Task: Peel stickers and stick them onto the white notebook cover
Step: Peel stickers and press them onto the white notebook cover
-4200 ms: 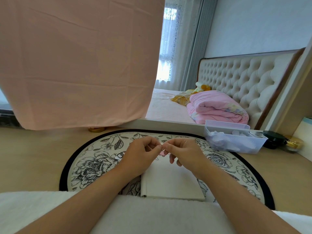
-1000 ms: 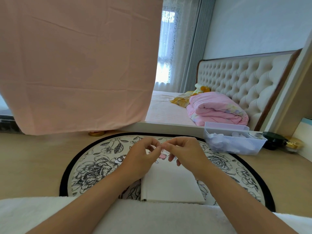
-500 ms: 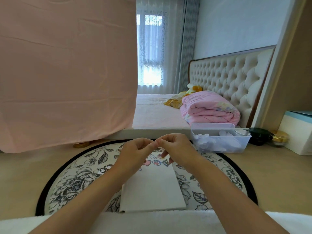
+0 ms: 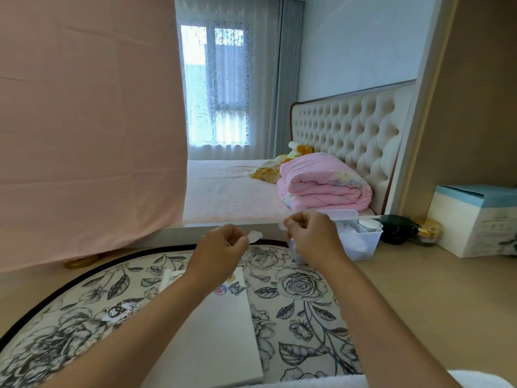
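Head view: two hands are hovering apart above the white notebook (image 4: 218, 331).
The left hand (image 4: 221, 247) is pinching a small pale scrap (image 4: 255, 236). The right hand (image 4: 310, 233) is pinching a white bit (image 4: 282, 226) (sticker or backing, unclear). The notebook is lying on the floral mat (image 4: 302, 287) under the left forearm, with stickers (image 4: 230, 288) at its far edge.
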A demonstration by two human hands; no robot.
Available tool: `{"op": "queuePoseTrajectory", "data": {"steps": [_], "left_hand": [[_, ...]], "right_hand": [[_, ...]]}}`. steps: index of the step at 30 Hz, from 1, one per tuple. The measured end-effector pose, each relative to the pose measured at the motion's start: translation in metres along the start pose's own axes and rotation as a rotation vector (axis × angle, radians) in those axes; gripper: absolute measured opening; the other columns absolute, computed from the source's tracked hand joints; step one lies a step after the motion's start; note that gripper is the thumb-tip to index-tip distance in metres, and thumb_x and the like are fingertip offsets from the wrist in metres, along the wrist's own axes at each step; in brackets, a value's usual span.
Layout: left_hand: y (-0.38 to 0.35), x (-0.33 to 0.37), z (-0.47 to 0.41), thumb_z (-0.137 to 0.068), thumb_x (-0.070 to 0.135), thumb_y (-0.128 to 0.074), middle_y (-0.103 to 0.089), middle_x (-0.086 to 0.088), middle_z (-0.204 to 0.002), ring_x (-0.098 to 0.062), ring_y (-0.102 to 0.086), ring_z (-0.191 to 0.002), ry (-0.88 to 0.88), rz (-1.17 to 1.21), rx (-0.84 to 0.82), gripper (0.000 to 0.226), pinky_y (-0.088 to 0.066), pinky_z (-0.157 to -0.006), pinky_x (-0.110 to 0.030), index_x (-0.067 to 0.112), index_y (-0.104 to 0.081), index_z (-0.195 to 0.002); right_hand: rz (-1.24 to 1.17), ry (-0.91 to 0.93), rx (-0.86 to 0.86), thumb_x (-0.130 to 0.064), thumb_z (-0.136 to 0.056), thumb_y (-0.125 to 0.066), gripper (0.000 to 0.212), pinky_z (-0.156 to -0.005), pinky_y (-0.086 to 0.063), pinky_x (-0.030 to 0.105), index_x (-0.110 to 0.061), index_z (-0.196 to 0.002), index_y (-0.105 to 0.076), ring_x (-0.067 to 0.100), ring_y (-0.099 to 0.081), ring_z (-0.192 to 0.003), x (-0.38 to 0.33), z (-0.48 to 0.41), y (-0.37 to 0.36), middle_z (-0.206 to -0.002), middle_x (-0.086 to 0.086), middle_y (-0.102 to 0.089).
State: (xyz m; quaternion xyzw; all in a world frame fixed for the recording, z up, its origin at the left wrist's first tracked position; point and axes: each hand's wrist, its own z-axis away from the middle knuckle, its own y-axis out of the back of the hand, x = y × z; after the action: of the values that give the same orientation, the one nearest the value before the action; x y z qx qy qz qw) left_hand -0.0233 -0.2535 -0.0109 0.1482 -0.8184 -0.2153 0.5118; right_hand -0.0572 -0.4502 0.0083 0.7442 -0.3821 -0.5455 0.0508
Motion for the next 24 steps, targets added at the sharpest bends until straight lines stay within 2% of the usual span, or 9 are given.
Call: {"op": "queuePoseTrajectory", "data": {"steps": [2, 5, 8, 11, 14, 17, 20, 22, 24], "left_hand": [[-0.006, 0.001, -0.005, -0.093, 0.024, -0.061, -0.052, 0.012, -0.057, -0.006, -0.044, -0.049, -0.006, -0.007, -0.019, 0.015, -0.044, -0.054, -0.029, 0.020, -0.066, -0.079], [-0.014, 0.002, -0.007, -0.092, 0.024, -0.060, -0.055, 0.010, -0.059, -0.002, -0.041, -0.044, -0.018, -0.022, -0.038, 0.016, -0.045, -0.054, -0.030, 0.020, -0.066, -0.077], [-0.019, 0.000, -0.006, -0.092, 0.024, -0.060, -0.065, 0.007, -0.067, -0.002, -0.042, -0.043, -0.019, -0.036, -0.058, 0.017, -0.042, -0.054, -0.026, 0.021, -0.066, -0.076], [-0.020, -0.005, -0.004, -0.091, 0.025, -0.060, -0.071, 0.004, -0.075, -0.003, -0.043, -0.046, -0.015, -0.021, -0.056, 0.016, -0.046, -0.054, -0.029, 0.024, -0.067, -0.076], [-0.014, -0.008, 0.000, -0.092, 0.025, -0.060, -0.071, 0.007, -0.074, -0.005, -0.049, -0.048, -0.013, -0.039, -0.035, 0.017, -0.054, -0.059, -0.034, 0.027, -0.067, -0.076], [-0.002, -0.009, 0.007, -0.093, 0.025, -0.062, -0.069, 0.008, -0.071, -0.002, -0.053, -0.048, -0.024, -0.069, 0.023, 0.018, -0.055, -0.060, -0.034, 0.026, -0.066, -0.075], [0.014, -0.010, 0.017, -0.092, 0.030, -0.065, -0.065, 0.017, -0.063, 0.002, -0.057, -0.050, -0.064, -0.152, 0.098, 0.017, -0.046, -0.050, -0.024, 0.030, -0.065, -0.075], [0.027, -0.011, 0.025, -0.091, 0.035, -0.065, -0.062, 0.021, -0.062, 0.003, -0.058, -0.055, -0.125, -0.266, 0.138, 0.013, -0.042, -0.050, -0.020, 0.032, -0.065, -0.078], [0.039, -0.015, 0.032, -0.090, 0.038, -0.065, -0.060, 0.022, -0.068, 0.003, -0.056, -0.061, -0.243, -0.431, 0.161, 0.009, -0.037, -0.052, -0.015, 0.034, -0.066, -0.082]], "right_hand": [[0.177, 0.014, 0.139, -0.032, -0.096, -0.064, 0.016, -0.070, -0.053, 0.034, -0.022, -0.089, -0.073, 0.020, -0.067, -0.081, 0.012, -0.005, 0.010, -0.086, -0.003, -0.075], [0.311, -0.009, 0.224, -0.031, -0.095, -0.065, 0.013, -0.065, -0.043, 0.028, -0.023, -0.097, -0.075, 0.017, -0.064, -0.083, 0.027, -0.008, 0.018, -0.093, -0.004, -0.075], [0.280, -0.063, 0.174, -0.034, -0.092, -0.070, 0.015, -0.069, -0.047, 0.027, -0.025, -0.103, -0.075, 0.017, -0.067, -0.090, 0.037, -0.010, 0.018, -0.099, -0.006, -0.076], [0.264, -0.065, 0.127, -0.033, -0.092, -0.070, 0.017, -0.072, -0.046, 0.027, -0.026, -0.107, -0.075, 0.015, -0.067, -0.096, 0.034, -0.010, 0.017, -0.104, -0.008, -0.076], [0.261, -0.014, 0.104, -0.032, -0.094, -0.068, 0.016, -0.076, -0.050, 0.027, -0.026, -0.107, -0.074, 0.014, -0.067, -0.096, 0.020, -0.004, 0.010, -0.106, -0.010, -0.075], [0.175, 0.035, 0.007, -0.035, -0.094, -0.066, 0.011, -0.077, -0.054, 0.030, -0.027, -0.094, -0.074, 0.010, -0.067, -0.084, -0.009, 0.007, -0.007, -0.092, -0.012, -0.074], [0.020, -0.006, -0.167, -0.040, -0.092, -0.067, 0.026, -0.068, -0.055, 0.032, -0.021, -0.075, -0.071, 0.010, -0.064, -0.061, -0.037, 0.021, -0.028, -0.072, -0.003, -0.072], [-0.099, -0.081, -0.279, -0.042, -0.093, -0.065, 0.034, -0.058, -0.052, 0.029, -0.013, -0.077, -0.073, 0.011, -0.059, -0.047, -0.050, 0.031, -0.039, -0.075, 0.004, -0.074], [-0.141, -0.128, -0.341, -0.043, -0.094, -0.063, 0.037, -0.053, -0.045, 0.025, -0.012, -0.078, -0.074, 0.011, -0.057, -0.043, -0.057, 0.040, -0.049, -0.076, 0.004, -0.074]]}}
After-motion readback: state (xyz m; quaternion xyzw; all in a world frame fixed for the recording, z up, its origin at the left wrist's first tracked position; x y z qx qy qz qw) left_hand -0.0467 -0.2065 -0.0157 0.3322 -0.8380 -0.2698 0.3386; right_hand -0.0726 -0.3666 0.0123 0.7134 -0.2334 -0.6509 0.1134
